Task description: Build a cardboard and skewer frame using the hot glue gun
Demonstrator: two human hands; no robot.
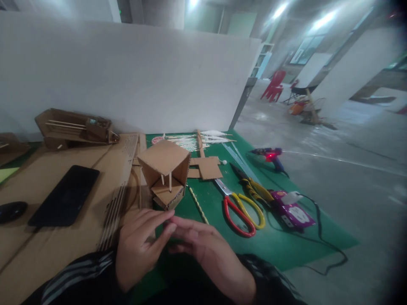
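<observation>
Close to the table's front edge, my left hand [140, 241] and my right hand [206, 250] meet at the fingertips. Thumb and fingers of each are drawn together in a pinch; anything between them is too small or hidden to make out. Just beyond the fingertips stands a folded cardboard box [163, 159], open towards me, with two short pale sticks upright inside it. To its right lie flat cardboard pieces [211, 168] and a thin twisted yellowish stick [197, 204].
Scissors [227, 191] with red and yellow handles, pliers [254, 186], a purple power socket [291, 212] with a cord and a glue gun [270, 156] lie right. A black phone [65, 197] rests on cardboard at left. Behind are cotton-tipped sticks [216, 136], a cardboard model [76, 127] and a white partition [127, 76].
</observation>
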